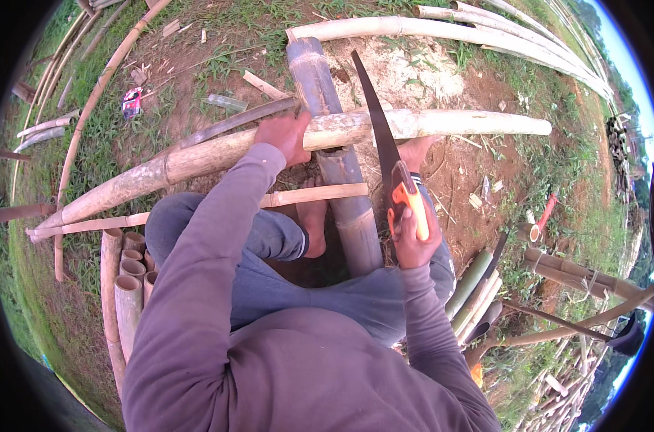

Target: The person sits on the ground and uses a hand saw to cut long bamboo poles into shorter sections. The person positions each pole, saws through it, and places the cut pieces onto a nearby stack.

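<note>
My left hand (286,137) grips a long, pale bamboo pole (212,155) that runs across in front of me. The pole rests over a thick, dark bamboo piece (350,223) with a notch cut in it, lying away from me between my legs. In my right hand (417,241) is a hand saw (379,119) with an orange handle. Its dark blade points away from me and crosses the pole to the right of the dark piece; whether its teeth touch the pole I cannot tell. Nearer to me, a thin split bamboo strip (316,194) lies roughly along the pole.
Several cut bamboo tubes (129,288) stand at my left. Long bamboo poles (442,29) lie at the far right. By my right leg are split bamboo pieces (474,291). A small red packet (132,103) is on the grass, and sawdust (420,79) covers the ground ahead.
</note>
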The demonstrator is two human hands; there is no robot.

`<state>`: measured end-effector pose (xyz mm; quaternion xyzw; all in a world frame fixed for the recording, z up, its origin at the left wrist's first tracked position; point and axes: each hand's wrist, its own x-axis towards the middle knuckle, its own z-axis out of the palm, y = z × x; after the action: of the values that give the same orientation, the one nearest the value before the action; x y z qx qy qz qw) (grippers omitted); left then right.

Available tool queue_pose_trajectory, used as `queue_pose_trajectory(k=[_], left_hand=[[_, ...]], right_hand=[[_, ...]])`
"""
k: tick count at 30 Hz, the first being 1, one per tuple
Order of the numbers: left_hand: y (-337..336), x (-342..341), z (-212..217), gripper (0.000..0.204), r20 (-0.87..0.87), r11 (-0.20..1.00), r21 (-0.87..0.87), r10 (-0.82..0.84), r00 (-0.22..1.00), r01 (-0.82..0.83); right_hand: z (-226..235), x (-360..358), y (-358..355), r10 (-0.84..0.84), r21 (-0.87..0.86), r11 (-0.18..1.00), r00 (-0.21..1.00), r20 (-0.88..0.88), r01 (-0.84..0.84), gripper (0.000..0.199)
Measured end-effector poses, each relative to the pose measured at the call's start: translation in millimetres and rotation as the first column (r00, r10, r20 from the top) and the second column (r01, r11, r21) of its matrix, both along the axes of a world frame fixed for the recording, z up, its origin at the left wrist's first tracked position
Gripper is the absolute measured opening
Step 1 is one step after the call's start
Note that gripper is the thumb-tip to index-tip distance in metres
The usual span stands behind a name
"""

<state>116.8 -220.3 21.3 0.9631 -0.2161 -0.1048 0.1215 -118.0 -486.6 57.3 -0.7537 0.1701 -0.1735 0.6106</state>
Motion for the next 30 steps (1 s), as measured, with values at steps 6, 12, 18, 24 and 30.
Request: queue_pose_trajectory(k=[6,12,18,24,30], left_hand=[[6,4,7,0.079,0.025,1.0,-0.013,0.011,1.0,-0.011],[7,-2,-3,0.077,0.012,1.0,0.012,0.026,1.0,-0.026],[-3,2,2,0.081,0.007,1.0,0.012,-0.006,1.0,0.006],[8,4,7,0.081,-0.02,1.0,-0.002,0.026,0.999,-0.026],[5,-3,3,0.079,-0.021,0.999,0.027,0.047,0.999,-0.047]], right_hand=[[21,3,16,-0.02,0.053,0.998,1.0,0.014,0.019,0.039],[47,-114,7,0.06,-0.298,0.953,0.998,-0.004,-0.058,0.046],[11,59,9,0.006,0.12,0.993,1.0,-0.003,-0.006,0.037],[11,-23,1,0.004,0.0,1.0,1.0,0.028,-0.004,0.04],[35,-105,0,0.065,-0.116,0.992,0.995,0.073,-0.056,0.049]])
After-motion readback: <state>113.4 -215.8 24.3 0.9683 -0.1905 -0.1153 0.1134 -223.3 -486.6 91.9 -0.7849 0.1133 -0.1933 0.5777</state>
